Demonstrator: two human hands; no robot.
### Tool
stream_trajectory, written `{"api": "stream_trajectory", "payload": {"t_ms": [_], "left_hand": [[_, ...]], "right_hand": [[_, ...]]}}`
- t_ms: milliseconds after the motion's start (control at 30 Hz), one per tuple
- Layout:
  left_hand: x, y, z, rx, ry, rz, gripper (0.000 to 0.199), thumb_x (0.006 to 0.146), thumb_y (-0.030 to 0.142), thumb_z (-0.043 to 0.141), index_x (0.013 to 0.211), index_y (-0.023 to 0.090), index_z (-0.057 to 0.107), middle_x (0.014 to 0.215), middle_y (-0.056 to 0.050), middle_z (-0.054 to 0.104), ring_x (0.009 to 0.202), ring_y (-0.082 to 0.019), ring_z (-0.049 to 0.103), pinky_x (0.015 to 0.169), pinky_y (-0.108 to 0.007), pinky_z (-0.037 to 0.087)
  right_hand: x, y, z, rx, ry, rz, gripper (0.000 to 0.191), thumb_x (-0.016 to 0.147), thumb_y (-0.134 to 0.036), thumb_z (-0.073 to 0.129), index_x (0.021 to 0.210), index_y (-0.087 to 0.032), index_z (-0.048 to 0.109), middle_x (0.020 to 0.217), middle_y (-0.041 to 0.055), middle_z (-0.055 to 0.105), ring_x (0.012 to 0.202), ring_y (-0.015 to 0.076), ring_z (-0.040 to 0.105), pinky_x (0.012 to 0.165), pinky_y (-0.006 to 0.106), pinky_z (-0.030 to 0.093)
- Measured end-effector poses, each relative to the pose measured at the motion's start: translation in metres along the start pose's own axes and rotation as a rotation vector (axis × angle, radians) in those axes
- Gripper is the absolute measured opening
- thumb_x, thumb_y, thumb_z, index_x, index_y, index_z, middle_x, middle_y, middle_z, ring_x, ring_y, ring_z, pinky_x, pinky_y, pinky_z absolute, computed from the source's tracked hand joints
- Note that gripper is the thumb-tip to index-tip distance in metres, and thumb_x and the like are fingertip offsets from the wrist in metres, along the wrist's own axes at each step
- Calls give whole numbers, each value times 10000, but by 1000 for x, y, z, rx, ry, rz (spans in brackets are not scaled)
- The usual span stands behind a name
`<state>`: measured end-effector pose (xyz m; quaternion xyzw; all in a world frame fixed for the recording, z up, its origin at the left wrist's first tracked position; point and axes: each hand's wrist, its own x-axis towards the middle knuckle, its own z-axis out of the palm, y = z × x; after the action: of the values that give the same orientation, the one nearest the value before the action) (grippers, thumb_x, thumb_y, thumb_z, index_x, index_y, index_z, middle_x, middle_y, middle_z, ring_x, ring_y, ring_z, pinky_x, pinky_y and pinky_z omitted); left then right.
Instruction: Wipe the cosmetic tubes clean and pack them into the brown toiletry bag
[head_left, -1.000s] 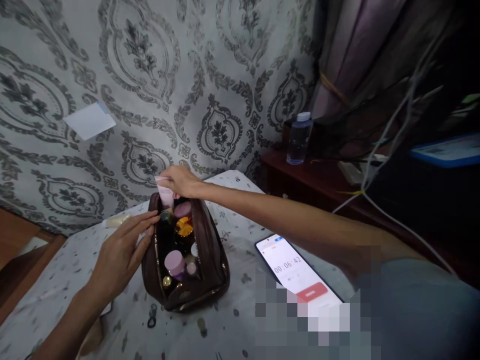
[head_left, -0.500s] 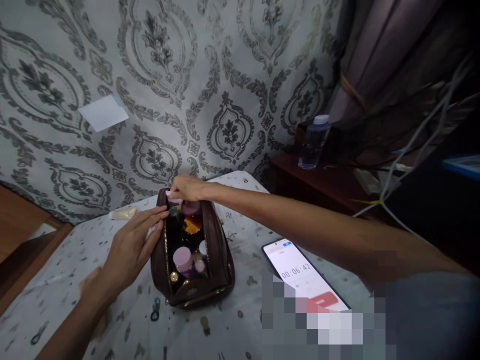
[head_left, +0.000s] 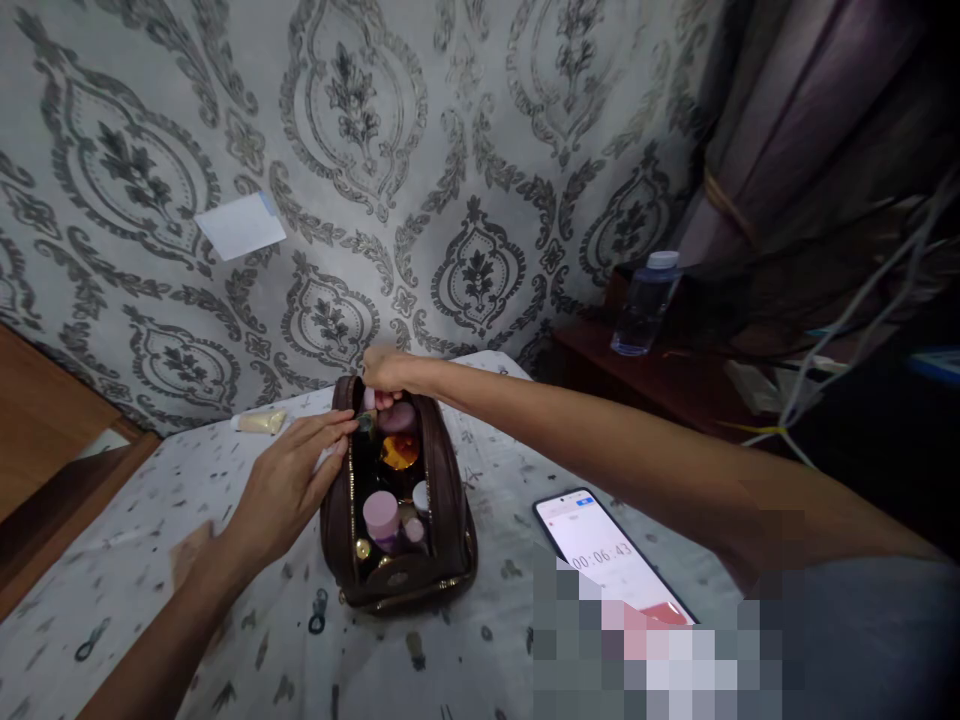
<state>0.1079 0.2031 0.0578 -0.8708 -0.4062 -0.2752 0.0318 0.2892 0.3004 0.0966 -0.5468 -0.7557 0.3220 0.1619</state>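
One pink tube [head_left: 369, 399] sits just beneath the right hand [head_left: 385, 372].

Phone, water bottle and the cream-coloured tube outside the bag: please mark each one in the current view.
Phone [head_left: 598, 540]: head view, on its lit screen.
Water bottle [head_left: 642, 310]: head view, on its clear body.
Cream-coloured tube [head_left: 262, 423]: head view, on its body.
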Motion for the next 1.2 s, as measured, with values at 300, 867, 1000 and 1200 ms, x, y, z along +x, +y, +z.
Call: {"api": "stream_trajectory", "payload": {"t_ms": [300, 867, 1000, 1200], "left_hand": [[0, 0, 0, 5, 20, 39, 390, 1026, 397, 399, 1152, 188, 702, 1257, -94, 709, 1177, -229, 647, 1056, -427, 506], [-9, -4, -2, -34, -6, 15, 402, 1029, 335, 363, 1248, 189, 667, 1387, -84, 644, 1281, -209, 599, 1095, -404, 493], [-18, -8, -3, -162, 21, -29, 412, 1030, 356, 356, 1278, 199, 645, 1425, -85, 613, 1316, -205, 571, 1138, -390, 444], [-47, -40, -18, -289, 119, -296, 452, 985, 478, 399, 1177, 170, 670, 1090, -102, 748, 975, -222, 710, 910, -344, 540]], "right_hand": [[4, 0, 3, 171, -72, 106, 370, 984, -74, 403, 678, -76, 612, 404, -27, 519, 381, 55, 499, 484, 134, 460], [-9, -8, -9, -285, 97, 12, 275, 948, -242, 580, 845, -62, 761, 613, 89, 709, 616, 160, 668, 575, 199, 454], [-15, -12, -8, -430, 130, -30, 243, 930, -164, 555, 902, -57, 772, 856, 145, 763, 835, 189, 697, 616, 210, 413], [-22, -8, -9, -538, 234, -63, 311, 965, -183, 464, 1003, -99, 761, 1054, 150, 746, 940, 201, 661, 665, 247, 373]]}}
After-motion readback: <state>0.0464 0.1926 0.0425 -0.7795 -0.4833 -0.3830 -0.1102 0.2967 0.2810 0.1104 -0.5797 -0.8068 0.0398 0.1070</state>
